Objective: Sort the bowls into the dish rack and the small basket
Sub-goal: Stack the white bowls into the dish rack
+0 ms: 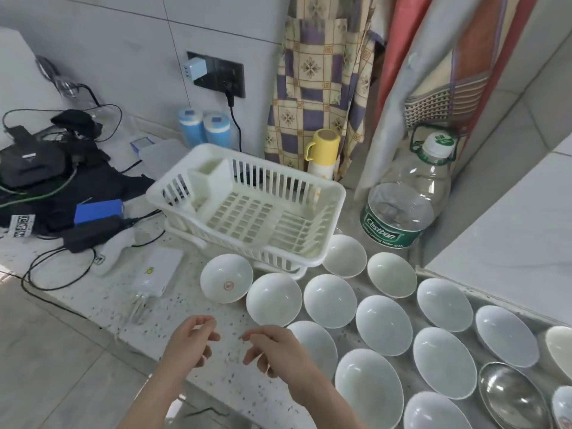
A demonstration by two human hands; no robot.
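Speckled bench (216,305): white dish rack (247,209), nothing in it. White bowls (383,325) in rows in front of and right of the rack, all upright. Left hand (188,342) and right hand (275,351): fingers loosely curled, holding nothing, above the bench's near edge.

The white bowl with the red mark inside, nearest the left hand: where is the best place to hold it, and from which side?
Probably by the near-left rim of the bowl with the red mark, thumb inside and fingers under the outer wall. It sits upright, mouth open, with free counter on that side, while another white bowl crowds its right and the dish rack stands behind. The left hand, empty, is closest.
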